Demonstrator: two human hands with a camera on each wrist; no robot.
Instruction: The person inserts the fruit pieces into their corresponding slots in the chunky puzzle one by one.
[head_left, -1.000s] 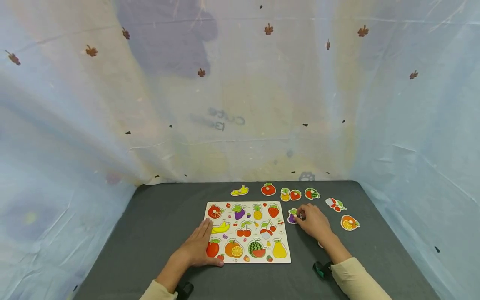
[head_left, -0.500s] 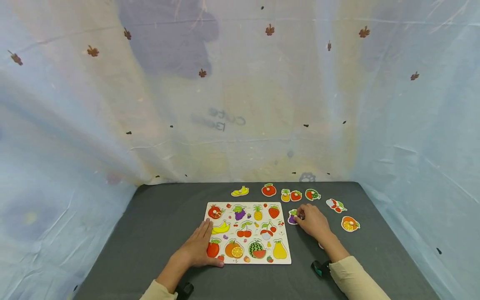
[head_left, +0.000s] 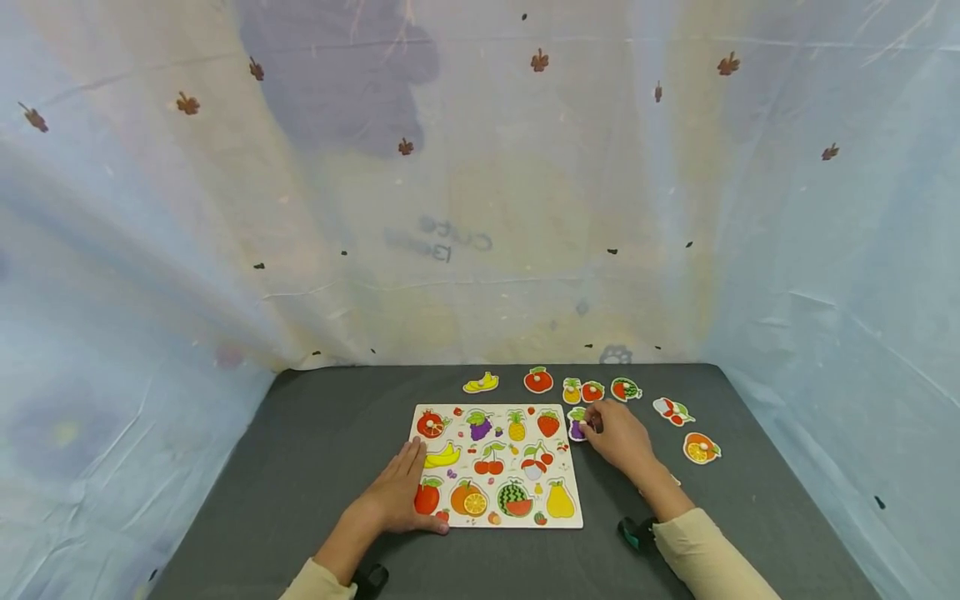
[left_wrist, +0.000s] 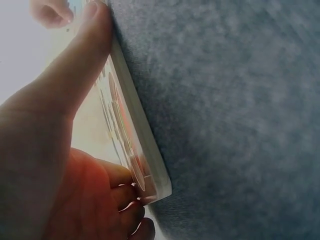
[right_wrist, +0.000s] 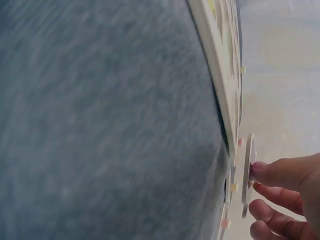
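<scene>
A white fruit puzzle board (head_left: 566,467) lies on the dark table. My left hand (head_left: 396,493) rests on its left side, fingers extended along the edge and thumb at the near corner; in the left wrist view the thumb lies along the board's side (left_wrist: 139,112). Just off the board's upper right, my right hand (head_left: 621,435) pinches the grape puzzle piece (head_left: 575,424) between thumb and fingers. The right wrist view shows this piece (right_wrist: 247,180) edge-on, raised off the table, with the thumb (right_wrist: 280,171) on its knob side.
Behind the board lie a banana piece (head_left: 481,383), a red fruit piece (head_left: 537,381), a pineapple piece (head_left: 572,392), a strawberry piece (head_left: 592,392) and a watermelon piece (head_left: 626,389). Farther right are a red-and-white fruit piece (head_left: 672,411) and an orange piece (head_left: 701,448). A patterned curtain (head_left: 480,208) hangs behind.
My right hand has moved slightly left and away from me, carrying the grape piece toward the board's upper right edge. The left hand stays in place.
</scene>
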